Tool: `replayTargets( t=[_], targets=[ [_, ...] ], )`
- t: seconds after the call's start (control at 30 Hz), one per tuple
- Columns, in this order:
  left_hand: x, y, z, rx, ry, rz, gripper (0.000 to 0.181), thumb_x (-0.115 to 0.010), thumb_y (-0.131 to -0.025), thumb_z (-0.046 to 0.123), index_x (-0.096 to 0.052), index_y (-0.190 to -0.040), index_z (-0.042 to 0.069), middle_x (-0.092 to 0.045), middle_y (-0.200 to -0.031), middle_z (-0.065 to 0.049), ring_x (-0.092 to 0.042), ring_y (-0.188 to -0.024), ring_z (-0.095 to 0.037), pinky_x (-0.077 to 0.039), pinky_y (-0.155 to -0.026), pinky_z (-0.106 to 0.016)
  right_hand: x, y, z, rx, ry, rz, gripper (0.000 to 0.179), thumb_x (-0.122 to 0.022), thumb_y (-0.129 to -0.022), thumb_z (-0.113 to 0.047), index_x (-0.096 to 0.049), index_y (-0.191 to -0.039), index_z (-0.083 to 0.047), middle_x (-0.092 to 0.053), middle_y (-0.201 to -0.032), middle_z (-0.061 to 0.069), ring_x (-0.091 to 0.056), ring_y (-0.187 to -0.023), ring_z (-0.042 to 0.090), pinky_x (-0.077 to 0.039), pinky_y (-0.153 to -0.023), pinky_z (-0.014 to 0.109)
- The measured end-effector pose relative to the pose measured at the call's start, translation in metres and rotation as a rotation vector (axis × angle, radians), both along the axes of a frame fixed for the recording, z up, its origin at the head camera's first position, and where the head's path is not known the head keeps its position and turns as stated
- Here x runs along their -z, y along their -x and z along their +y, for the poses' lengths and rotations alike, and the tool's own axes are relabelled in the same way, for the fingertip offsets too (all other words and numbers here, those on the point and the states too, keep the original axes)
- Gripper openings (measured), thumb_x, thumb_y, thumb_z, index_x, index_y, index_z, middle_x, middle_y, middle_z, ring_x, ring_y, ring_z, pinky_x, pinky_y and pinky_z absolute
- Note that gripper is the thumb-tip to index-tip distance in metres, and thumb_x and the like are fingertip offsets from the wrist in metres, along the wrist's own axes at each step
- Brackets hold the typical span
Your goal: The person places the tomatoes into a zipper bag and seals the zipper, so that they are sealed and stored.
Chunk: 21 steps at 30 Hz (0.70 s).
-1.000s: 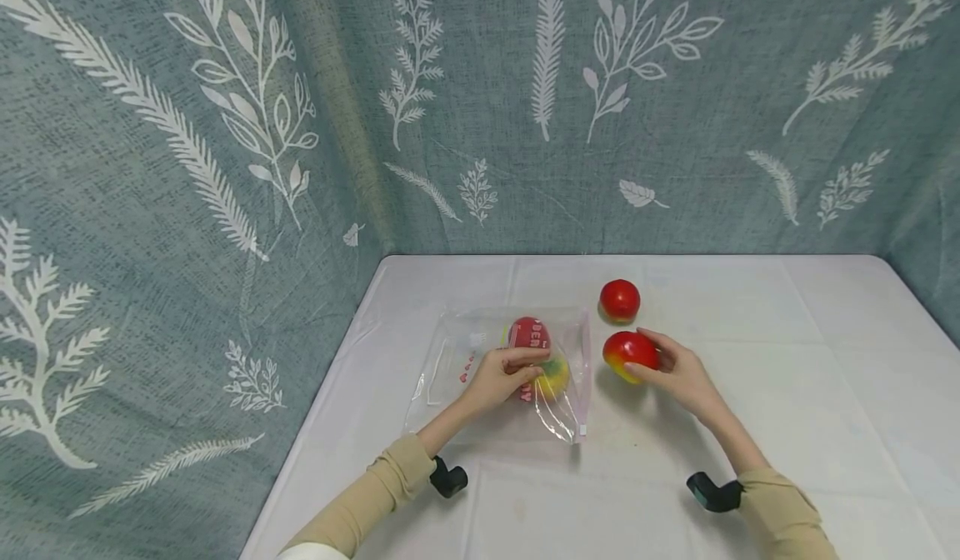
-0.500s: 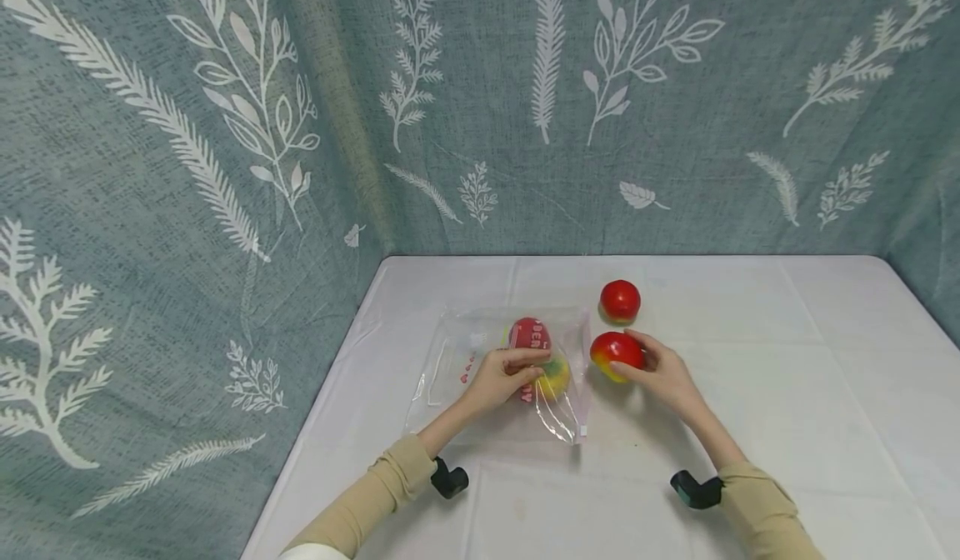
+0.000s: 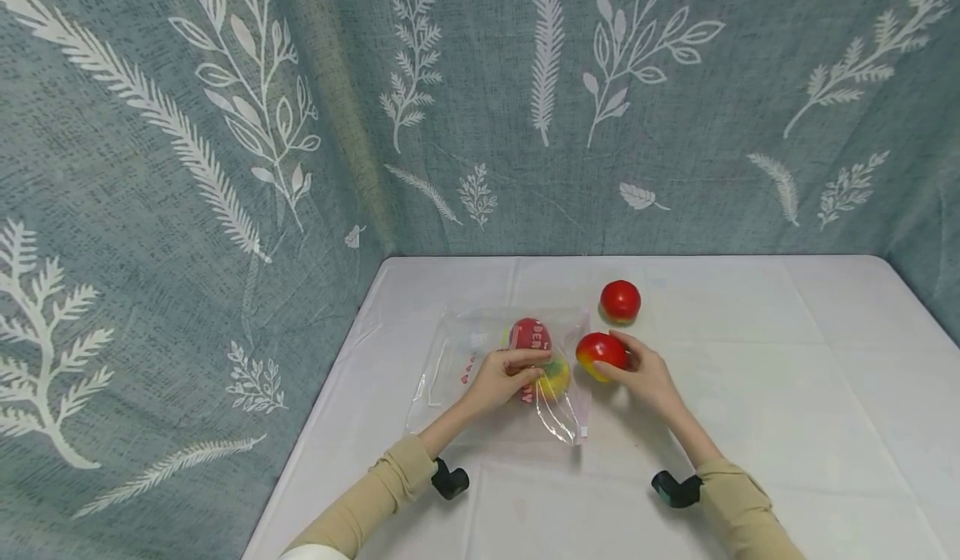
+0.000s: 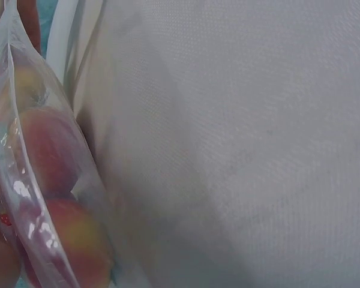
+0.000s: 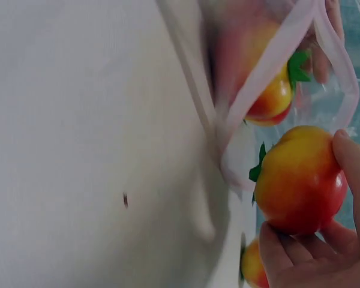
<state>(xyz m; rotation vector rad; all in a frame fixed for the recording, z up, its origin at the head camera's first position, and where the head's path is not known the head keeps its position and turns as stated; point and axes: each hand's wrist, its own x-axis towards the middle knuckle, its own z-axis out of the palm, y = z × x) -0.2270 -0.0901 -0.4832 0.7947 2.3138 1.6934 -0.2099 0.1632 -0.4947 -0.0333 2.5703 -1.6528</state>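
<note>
My left hand [image 3: 498,381] pinches the upper layer of a clear zip bag [image 3: 450,360] with red print. The bag's pink-edged mouth [image 5: 342,54] gapes toward the right. Several red-and-yellow fruits with green leaves show inside, one of them [image 4: 45,147] in the left wrist view. My right hand [image 3: 648,377] holds another red-and-yellow fruit [image 5: 300,180] between thumb and fingers, close beside the mouth and overlapping it in the right wrist view. Its green leaves point toward the bag.
A red fruit [image 3: 620,302] lies on the white-covered table [image 3: 787,377], behind the held one. A blue-green curtain [image 3: 487,110] with white leaf prints hangs at the back and left side. Black wrist cameras sit below both hands.
My right hand has moved left with the fruit, from clear of the bag to right at its mouth. The left hand and the bag have stayed in place.
</note>
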Motion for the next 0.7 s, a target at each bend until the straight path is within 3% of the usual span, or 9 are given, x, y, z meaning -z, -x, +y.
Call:
replayTargets(
  t=[0.7],
  targets=[
    [-0.001,-0.002,-0.002,0.007,0.014,0.017,0.032,-0.063,-0.089,0.003,-0.062,-0.119,-0.006,-0.064,-0.121,-0.022,-0.063,-0.109,-0.033,-0.053,-0.085,-0.02,0.013,0.001,-0.026,0.051,0.045,-0.024,0.072,-0.068,-0.087,-0.032,-0.035,-0.145,-0.007,-0.042,-0.145,0.019,-0.045,-0.128,0.037,-0.045,-0.101,0.048]
  ],
)
